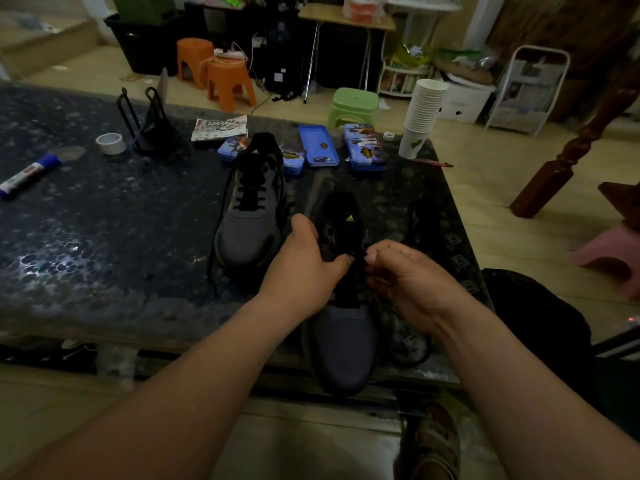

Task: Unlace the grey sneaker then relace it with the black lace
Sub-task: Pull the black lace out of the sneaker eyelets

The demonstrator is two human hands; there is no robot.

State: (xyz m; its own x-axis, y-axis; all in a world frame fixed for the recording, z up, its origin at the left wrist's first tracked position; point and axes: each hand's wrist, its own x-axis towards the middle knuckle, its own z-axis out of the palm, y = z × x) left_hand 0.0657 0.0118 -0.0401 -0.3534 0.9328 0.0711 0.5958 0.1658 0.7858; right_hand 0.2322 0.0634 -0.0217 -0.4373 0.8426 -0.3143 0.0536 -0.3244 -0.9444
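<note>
The sneaker (343,344) lies at the worktop's (104,220) near edge. My left hand (304,268) grips its upper, and my right hand (412,278) pinches the lace (358,263). A hard tug could slide it off, since the toe overhangs. The toe points toward me and the heel away, so the long axis runs near to far.

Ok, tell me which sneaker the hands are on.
The near sneaker: left hand holds it, right hand pinches its lace. The far sneaker sits untouched.
</note>
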